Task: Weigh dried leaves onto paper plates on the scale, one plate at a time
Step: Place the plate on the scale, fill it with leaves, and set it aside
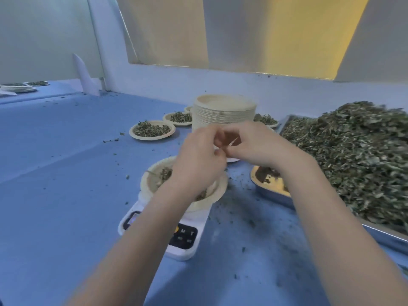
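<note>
A white digital scale [186, 241] stands on the blue table with a paper plate [152, 181] on it that holds a few dried leaves. My left forearm crosses over that plate. Above and behind it my left hand [198, 160] and my right hand [254, 146] meet with curled fingers. Together they pinch a thin pale piece that looks like the rim of a loose paper plate [232, 159]; most of it is hidden by the hands. A tall stack of empty plates [223, 113] stands just behind the hands.
A big metal tray [388, 236] heaped with dried leaves [353, 160] fills the right side. A small foil tray [271, 195] lies beside the scale. Filled plates [152, 130] [179, 118] [266, 120] sit around the stack. Leaf crumbs litter the table.
</note>
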### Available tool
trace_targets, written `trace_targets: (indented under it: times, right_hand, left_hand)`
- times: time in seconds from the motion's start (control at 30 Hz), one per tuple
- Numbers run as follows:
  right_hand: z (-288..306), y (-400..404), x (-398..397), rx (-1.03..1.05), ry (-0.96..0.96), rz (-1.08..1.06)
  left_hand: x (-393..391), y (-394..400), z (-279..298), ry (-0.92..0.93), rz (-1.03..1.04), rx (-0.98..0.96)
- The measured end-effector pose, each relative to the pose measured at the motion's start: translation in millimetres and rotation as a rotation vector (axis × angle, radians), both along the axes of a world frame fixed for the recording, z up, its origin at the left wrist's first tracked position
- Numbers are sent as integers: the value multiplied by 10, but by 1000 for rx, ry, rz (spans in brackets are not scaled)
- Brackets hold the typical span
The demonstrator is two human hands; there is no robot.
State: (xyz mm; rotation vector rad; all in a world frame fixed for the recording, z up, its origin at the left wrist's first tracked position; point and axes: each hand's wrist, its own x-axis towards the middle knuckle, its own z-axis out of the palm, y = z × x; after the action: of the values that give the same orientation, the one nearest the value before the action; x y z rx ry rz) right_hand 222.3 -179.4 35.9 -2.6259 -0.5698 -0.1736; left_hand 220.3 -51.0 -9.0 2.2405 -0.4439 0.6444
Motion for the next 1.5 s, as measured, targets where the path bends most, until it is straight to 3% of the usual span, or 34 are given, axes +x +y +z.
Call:
trace_targets:
  times: [0.3, 0.63, 0.77, 0.93, 1.1, 1.3, 1.5]
  right_hand:
    - [-215, -1293, 243, -301, 146, -252]
    - [-672, -1308, 886, -536, 275, -295]
    - [-528, -1401, 766, -379, 366, -229]
    - [-546, -1354, 647, -393, 394, -347]
    - [-728, -1182, 647, -345, 204, -291]
    - [-423, -1384, 426, 25, 141, -344]
    - [-88, -1157, 222, 103, 119, -293]
  left_hand:
    - [159, -1407, -234, 322, -139, 54]
    - [394, -1332, -376, 377, -12, -104]
    - [395, -1312, -371, 404, -23, -145]
    - [386, -1289, -354, 442, -29, -104]
    - [341, -1297, -337, 418, -54, -87]
    - [297, -1257, -174, 394, -93, -82]
    - [68, -1039, 28, 402, -156, -129]
